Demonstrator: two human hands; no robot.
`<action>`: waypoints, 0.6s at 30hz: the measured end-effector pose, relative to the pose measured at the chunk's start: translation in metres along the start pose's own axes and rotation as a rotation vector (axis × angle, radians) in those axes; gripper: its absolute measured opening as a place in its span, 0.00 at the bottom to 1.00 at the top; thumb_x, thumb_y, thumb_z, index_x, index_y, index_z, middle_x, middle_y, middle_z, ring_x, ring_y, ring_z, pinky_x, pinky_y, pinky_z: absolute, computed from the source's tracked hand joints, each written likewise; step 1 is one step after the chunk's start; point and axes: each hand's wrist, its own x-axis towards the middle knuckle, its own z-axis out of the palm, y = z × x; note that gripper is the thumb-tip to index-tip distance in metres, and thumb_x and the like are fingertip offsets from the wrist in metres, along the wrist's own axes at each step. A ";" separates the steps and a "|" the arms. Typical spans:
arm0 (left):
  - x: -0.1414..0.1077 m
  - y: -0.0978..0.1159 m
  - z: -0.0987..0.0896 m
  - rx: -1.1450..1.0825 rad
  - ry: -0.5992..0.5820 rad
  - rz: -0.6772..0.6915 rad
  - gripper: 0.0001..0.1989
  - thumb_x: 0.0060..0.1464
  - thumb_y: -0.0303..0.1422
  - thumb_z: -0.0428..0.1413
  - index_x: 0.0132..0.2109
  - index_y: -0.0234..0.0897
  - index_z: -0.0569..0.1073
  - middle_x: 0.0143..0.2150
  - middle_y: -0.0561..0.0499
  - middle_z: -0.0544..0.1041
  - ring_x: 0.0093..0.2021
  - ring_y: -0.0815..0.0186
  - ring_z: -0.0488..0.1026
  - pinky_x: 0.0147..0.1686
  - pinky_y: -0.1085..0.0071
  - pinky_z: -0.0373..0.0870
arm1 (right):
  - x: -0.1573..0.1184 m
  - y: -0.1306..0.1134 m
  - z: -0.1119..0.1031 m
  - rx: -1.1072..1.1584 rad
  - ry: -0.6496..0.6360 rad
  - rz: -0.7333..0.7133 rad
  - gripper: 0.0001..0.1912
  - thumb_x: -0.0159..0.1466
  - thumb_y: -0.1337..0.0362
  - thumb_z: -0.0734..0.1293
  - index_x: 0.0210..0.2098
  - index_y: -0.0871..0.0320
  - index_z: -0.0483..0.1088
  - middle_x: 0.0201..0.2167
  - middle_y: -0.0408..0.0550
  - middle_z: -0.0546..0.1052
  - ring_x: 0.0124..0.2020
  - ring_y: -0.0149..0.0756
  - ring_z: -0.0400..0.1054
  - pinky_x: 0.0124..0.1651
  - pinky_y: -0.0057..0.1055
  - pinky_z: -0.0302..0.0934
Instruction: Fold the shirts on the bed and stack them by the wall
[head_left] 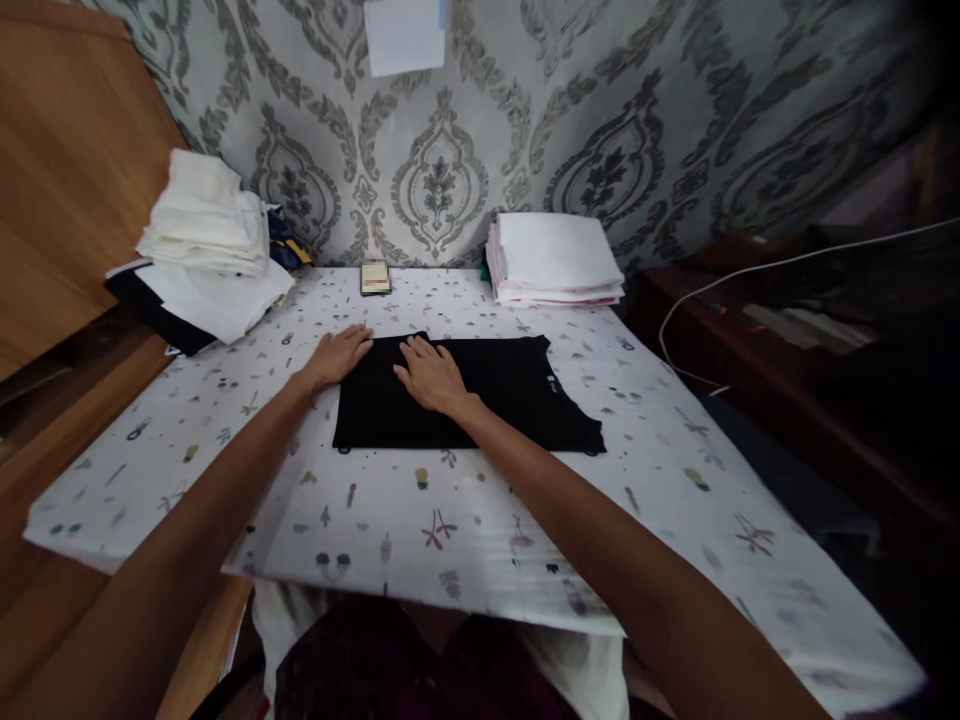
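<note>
Across the cloth-covered table [465, 540], near its middle, lies a black top [517, 395]; it could ruck or skew, I judge, if pressed or dragged unevenly; its long axis runs left to right, the slanted, neck-like end pointing right; my right hand [435, 376] rests flat on it, unclenched, grasping nothing; my left hand [339, 357] lies loosely at its far left corner.
</note>
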 end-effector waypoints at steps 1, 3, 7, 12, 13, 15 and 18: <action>0.002 -0.005 -0.001 -0.019 0.023 0.017 0.24 0.66 0.43 0.41 0.62 0.39 0.67 0.68 0.41 0.65 0.68 0.54 0.59 0.65 0.49 0.54 | 0.000 0.000 0.000 0.004 0.000 0.002 0.28 0.73 0.57 0.54 0.69 0.63 0.57 0.72 0.57 0.56 0.73 0.43 0.45 0.72 0.48 0.41; 0.006 -0.011 -0.005 -0.040 0.056 0.040 0.21 0.63 0.41 0.45 0.55 0.37 0.72 0.60 0.40 0.72 0.61 0.54 0.67 0.62 0.54 0.61 | 0.000 -0.001 0.000 0.012 0.004 0.006 0.28 0.73 0.57 0.54 0.68 0.63 0.57 0.72 0.56 0.55 0.73 0.43 0.44 0.72 0.48 0.40; 0.010 -0.012 -0.018 -0.065 0.102 0.075 0.10 0.54 0.35 0.53 0.41 0.37 0.74 0.46 0.44 0.76 0.49 0.56 0.71 0.54 0.58 0.67 | 0.000 0.000 0.001 0.032 0.023 0.014 0.27 0.73 0.57 0.55 0.68 0.63 0.58 0.71 0.57 0.56 0.73 0.42 0.44 0.71 0.47 0.40; 0.010 -0.006 -0.030 -0.283 0.184 0.136 0.04 0.48 0.33 0.57 0.33 0.40 0.71 0.44 0.48 0.78 0.49 0.57 0.70 0.51 0.59 0.66 | -0.001 0.001 0.000 0.054 0.024 0.018 0.28 0.73 0.57 0.56 0.67 0.64 0.58 0.71 0.58 0.56 0.74 0.43 0.43 0.71 0.47 0.40; 0.011 -0.004 -0.031 -0.376 0.178 0.136 0.05 0.46 0.33 0.58 0.32 0.40 0.69 0.43 0.49 0.78 0.49 0.57 0.71 0.50 0.59 0.66 | -0.001 0.001 0.000 0.056 0.025 0.019 0.27 0.73 0.57 0.56 0.67 0.64 0.58 0.71 0.58 0.56 0.73 0.43 0.43 0.71 0.47 0.40; 0.012 -0.002 -0.032 -0.549 0.114 0.111 0.08 0.44 0.34 0.59 0.31 0.39 0.67 0.39 0.50 0.77 0.44 0.60 0.72 0.46 0.62 0.67 | -0.001 0.001 0.000 0.058 0.025 0.020 0.27 0.73 0.57 0.56 0.67 0.63 0.59 0.71 0.58 0.56 0.73 0.43 0.43 0.71 0.47 0.40; 0.016 -0.001 -0.032 -0.700 -0.026 0.068 0.11 0.43 0.36 0.60 0.32 0.40 0.66 0.31 0.54 0.72 0.32 0.65 0.68 0.33 0.69 0.64 | -0.001 0.001 0.000 0.058 0.022 0.019 0.28 0.73 0.57 0.56 0.68 0.64 0.58 0.71 0.58 0.56 0.73 0.43 0.43 0.71 0.47 0.40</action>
